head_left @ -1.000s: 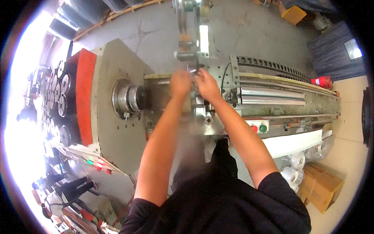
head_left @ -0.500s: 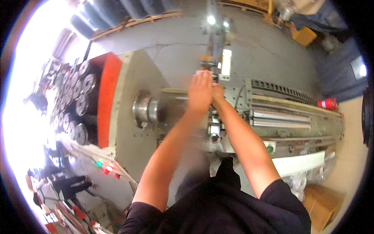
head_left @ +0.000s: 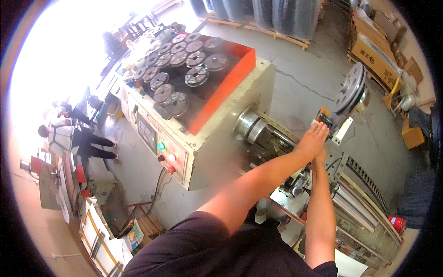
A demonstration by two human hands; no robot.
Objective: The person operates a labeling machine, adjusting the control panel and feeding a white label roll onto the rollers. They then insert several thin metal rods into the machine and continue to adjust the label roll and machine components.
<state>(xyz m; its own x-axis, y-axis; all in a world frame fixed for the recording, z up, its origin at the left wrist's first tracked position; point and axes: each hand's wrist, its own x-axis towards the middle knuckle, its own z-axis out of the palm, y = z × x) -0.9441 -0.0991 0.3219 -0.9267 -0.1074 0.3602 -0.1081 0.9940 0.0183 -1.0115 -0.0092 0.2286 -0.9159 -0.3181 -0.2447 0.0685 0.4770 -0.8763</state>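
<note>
My left hand lies over the carriage of a lathe-like machine, its fingers stretched out flat and close together. My right hand is right beside and partly under it, with its fingers hidden. Just beyond my fingertips sits a small orange and black part. A large grey wheel stands on an arm past that part. To the left of my hands, a shiny metal chuck sticks out of the cream machine housing. Whatever my palms press on cannot be seen.
Several slotted metal discs stand in an orange-edged tray on the housing. Its front has a control panel with lit buttons. Long rollers run to the right. A person stands at the left. Wrapped rolls stand on pallets behind.
The view has swung left, so the housing, disc tray and control panel show more fully. My hands remain together at the carriage, and the grey wheel shows clearly now.
</note>
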